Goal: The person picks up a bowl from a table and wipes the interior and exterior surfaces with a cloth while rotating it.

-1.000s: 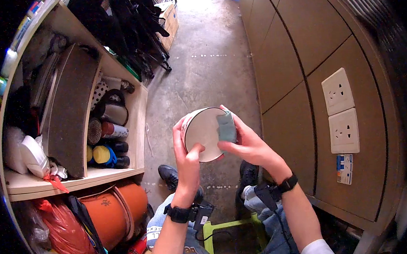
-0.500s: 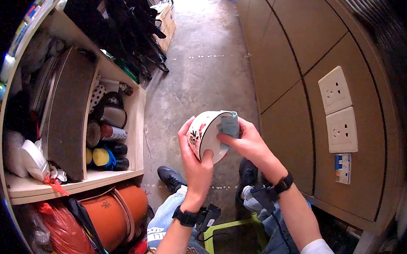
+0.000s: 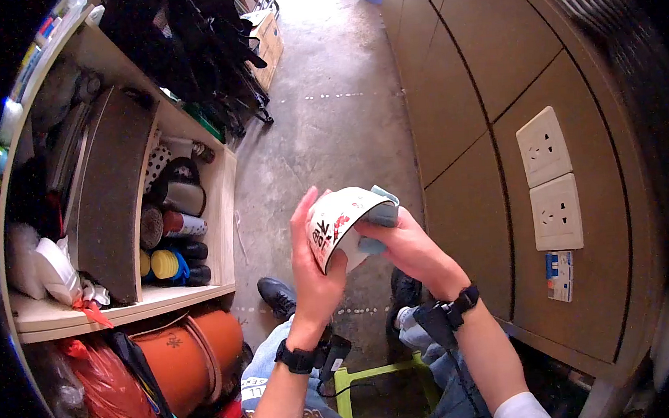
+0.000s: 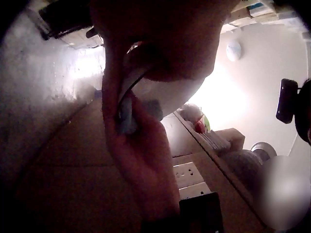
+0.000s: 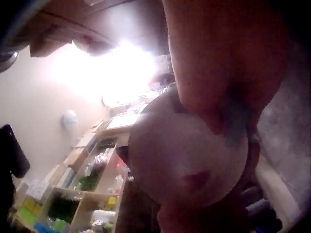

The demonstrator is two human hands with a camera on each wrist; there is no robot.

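Note:
A white bowl (image 3: 344,212) with a dark rim and red and black printing is tilted in front of me in the head view, its outer wall showing and its mouth turned toward the right. My left hand (image 3: 313,268) grips the bowl's left side, thumb at the rim. With my right hand (image 3: 421,251) I pinch a blue-grey cloth (image 3: 381,212) folded over the rim on the right, thumb inside the bowl. In the right wrist view the bowl's pale inside (image 5: 182,150) faces the camera, and the cloth (image 5: 235,119) lies beneath the right fingers.
Below the hands stands a green stool frame (image 3: 346,396) between the legs. A wooden shelf (image 3: 194,298) full of household things is on the left, above an orange drum (image 3: 179,364). Brown cabinet doors (image 3: 466,224) with sockets (image 3: 557,211) line the right side.
The bowl has tipped and turned, from showing its inside to showing its printed outer wall. The right hand and cloth have shifted along the rim, the thumb reaching further inside.

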